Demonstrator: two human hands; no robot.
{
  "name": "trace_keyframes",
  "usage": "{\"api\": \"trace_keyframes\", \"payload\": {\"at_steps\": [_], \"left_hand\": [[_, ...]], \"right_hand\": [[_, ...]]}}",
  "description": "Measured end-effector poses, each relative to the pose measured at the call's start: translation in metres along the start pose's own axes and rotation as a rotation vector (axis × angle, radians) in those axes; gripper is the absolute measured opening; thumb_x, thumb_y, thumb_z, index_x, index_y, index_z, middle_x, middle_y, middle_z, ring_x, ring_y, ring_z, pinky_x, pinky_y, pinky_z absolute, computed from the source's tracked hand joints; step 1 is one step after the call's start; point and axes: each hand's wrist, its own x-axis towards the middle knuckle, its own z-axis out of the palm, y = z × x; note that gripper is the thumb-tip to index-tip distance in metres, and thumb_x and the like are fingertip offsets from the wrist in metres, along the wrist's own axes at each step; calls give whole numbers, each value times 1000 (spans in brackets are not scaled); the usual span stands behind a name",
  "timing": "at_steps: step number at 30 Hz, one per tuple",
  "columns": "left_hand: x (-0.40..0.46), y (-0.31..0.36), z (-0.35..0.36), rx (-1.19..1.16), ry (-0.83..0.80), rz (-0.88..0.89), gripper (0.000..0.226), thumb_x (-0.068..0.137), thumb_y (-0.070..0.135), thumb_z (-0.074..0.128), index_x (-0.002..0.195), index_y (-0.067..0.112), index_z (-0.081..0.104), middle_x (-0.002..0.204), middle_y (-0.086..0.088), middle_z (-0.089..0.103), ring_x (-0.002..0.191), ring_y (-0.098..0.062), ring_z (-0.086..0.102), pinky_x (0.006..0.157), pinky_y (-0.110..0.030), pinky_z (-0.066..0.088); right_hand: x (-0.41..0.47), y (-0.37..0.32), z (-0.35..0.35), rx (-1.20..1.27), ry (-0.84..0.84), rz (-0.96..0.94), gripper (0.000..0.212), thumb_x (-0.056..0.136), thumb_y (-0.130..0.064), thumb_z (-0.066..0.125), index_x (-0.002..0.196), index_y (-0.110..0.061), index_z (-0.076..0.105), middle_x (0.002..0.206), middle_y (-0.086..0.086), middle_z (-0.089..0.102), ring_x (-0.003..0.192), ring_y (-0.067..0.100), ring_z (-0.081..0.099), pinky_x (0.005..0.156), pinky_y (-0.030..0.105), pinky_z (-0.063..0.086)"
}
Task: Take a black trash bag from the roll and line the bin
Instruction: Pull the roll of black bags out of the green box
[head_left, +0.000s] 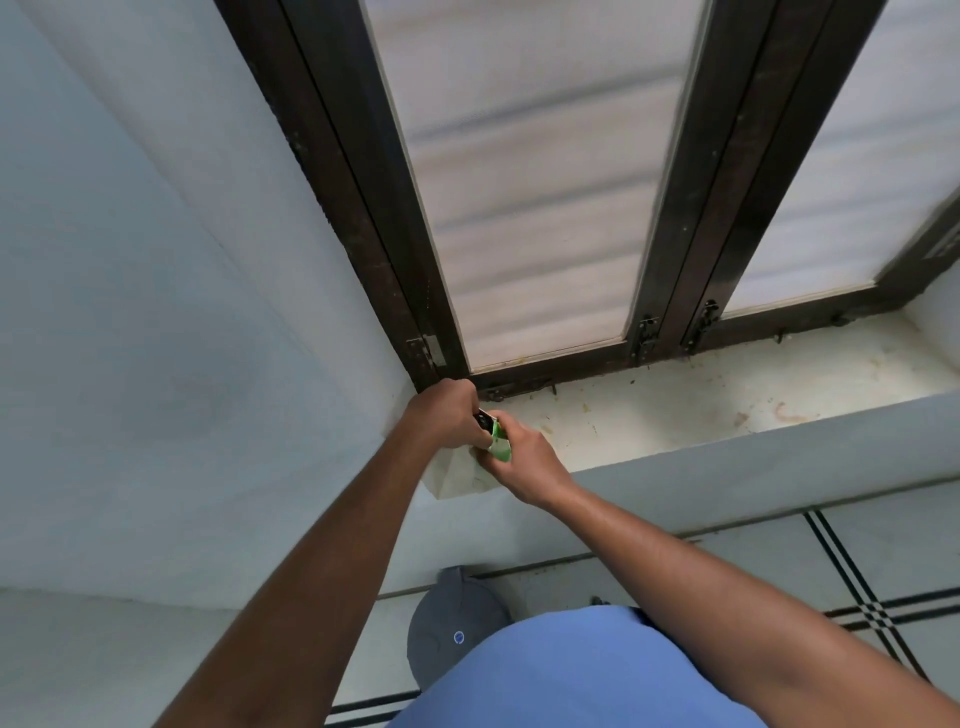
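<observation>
Both my hands meet at the left end of the window sill (675, 415). My left hand (441, 415) is closed around the black end of a trash bag roll (485, 419). My right hand (524, 457) grips the roll's green and white wrapper (501, 446). Most of the roll is hidden by my fingers. A grey bin with a closed lid (452, 629) stands on the floor below, against the wall, partly hidden by my blue shirt.
A dark-framed window (545, 208) with frosted panes rises behind the stained sill. A pale wall (156, 312) fills the left. Tiled floor with black lines (857, 597) lies to the right of the bin.
</observation>
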Motion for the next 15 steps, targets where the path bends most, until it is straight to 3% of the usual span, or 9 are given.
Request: {"api": "trace_keyframes", "payload": {"at_steps": [4, 7, 10, 15], "left_hand": [[-7, -3, 0, 1, 58, 32, 40, 77, 33, 88, 63, 23, 52, 63, 1, 54, 55, -15, 51, 50, -29, 33], [-11, -2, -2, -21, 137, 78, 40, 76, 33, 88, 59, 21, 53, 58, 2, 54, 53, -16, 52, 48, -28, 32], [-16, 0, -11, -60, 245, 128, 45, 79, 31, 85, 53, 21, 49, 52, 3, 47, 48, -13, 45, 47, -26, 27], [-21, -10, -18, -214, 326, 125, 22, 81, 32, 80, 67, 16, 72, 55, -2, 59, 50, -16, 51, 49, -23, 31]], "right_hand": [[2, 0, 1, -16, -11, 39, 59, 102, -39, 79, 155, -32, 53, 134, 2, 72, 118, 24, 69, 100, 46, 64], [4, -1, -1, -74, -2, 35, 53, 101, -44, 80, 147, -31, 58, 128, -1, 71, 114, 23, 68, 97, 47, 64], [10, -1, -9, -209, 74, 54, 64, 97, -48, 80, 153, -29, 54, 135, 2, 66, 123, 25, 62, 105, 51, 56], [32, 1, -40, -477, 59, 102, 67, 93, -44, 79, 155, -34, 56, 138, 8, 59, 134, 32, 52, 107, 48, 42]]}}
